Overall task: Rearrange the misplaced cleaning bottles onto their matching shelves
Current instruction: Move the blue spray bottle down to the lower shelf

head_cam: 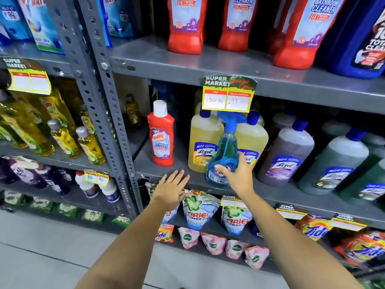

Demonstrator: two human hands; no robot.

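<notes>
While a blue Colin spray bottle (224, 159) stood at the shelf's near edge, in front of yellow Lizol bottles (203, 147), the right hand (237, 174) was spread open against it, not yet clamped. The left hand (171, 187) was held flat, empty. A firm grip appeared needed next. A misplaced red Harpic bottle (161, 134) stood to the left.

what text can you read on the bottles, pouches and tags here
"HARPIC BATHROOM CLEANER": small red bottle
"Lizol": yellow bottle, purple bottle
"ARIEL POWER": pouch
"Tide": orange pack
"SUPER MARKET", "250 Rs": price tag
Spray bottle label: partly hidden by the right hand
Small print: blurred
</notes>
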